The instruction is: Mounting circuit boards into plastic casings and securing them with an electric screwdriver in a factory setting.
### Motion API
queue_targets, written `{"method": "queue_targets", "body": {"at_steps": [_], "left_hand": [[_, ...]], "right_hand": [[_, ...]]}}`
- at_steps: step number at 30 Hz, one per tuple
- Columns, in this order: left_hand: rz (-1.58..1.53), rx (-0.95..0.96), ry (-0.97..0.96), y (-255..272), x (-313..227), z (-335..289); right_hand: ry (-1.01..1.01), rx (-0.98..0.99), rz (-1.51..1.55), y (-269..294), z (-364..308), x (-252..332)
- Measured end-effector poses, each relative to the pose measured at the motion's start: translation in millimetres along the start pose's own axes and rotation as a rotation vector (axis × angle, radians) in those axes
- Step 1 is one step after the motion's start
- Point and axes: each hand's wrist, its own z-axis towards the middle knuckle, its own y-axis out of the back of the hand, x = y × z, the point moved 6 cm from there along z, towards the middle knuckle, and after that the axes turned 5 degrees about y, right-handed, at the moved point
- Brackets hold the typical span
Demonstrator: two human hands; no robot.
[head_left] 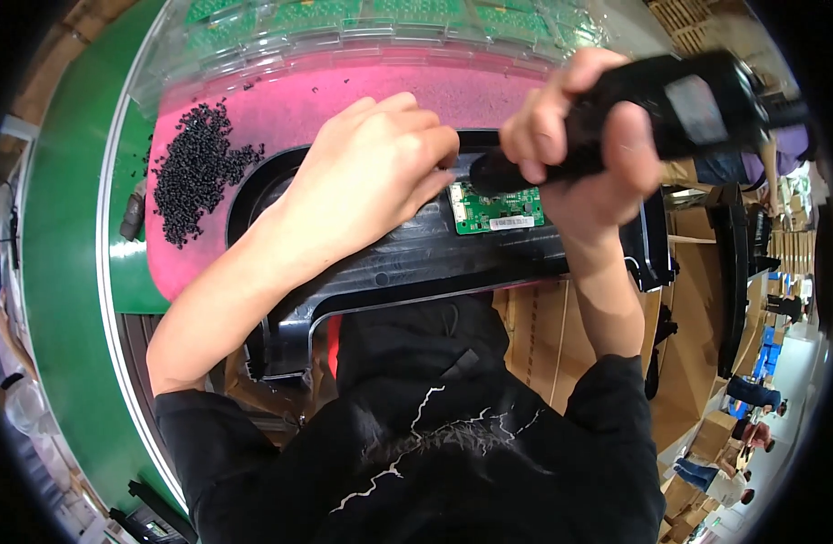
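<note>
In the bg, R side, people (720, 480) are standing among stacked cartons (711, 435), all sideways near the fisheye rim. A green surface (67, 272) is curving down the L side, and a pink mat (298, 109) is lying on it. Clear plastic trays (344, 41) w/ green boards are sitting along the mat's far edge; a loose heap of small black screws (194, 172) is covering its L part. The black housing (389, 263) is lying across the mat's near part, its near side reaching toward the person's torso. A green PCB (498, 216) w/ a white label is resting in the housing, R of ctr.

R hand (579, 154) is gripping a black power driver (652, 109), slightly blurred, fingers wrapped round the body; its nose is pointing L, over the PCB's far L part. Can't see the tip's contact pt. L hand (380, 154) is hovering over the housing, fingers curled in near the nose; can't tell if they're pinching anything.
</note>
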Motion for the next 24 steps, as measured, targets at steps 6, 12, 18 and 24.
{"method": "queue_targets", "body": {"at_steps": [6,12,18,24], "left_hand": [[-0.130,0.000,-0.137,-1,-13,2],[-0.305,0.023,-0.118,-1,-12,5],[-0.187,-0.141,-0.225,7,-23,7],[0.045,-0.065,-0.206,1,-33,3]], "right_hand": [[0.203,-0.098,0.378,13,-2,39],[0.219,-0.056,0.378,22,-7,53],[0.154,-0.209,0.396,26,-12,43],[0.037,0.009,0.050,12,-6,43]]}}
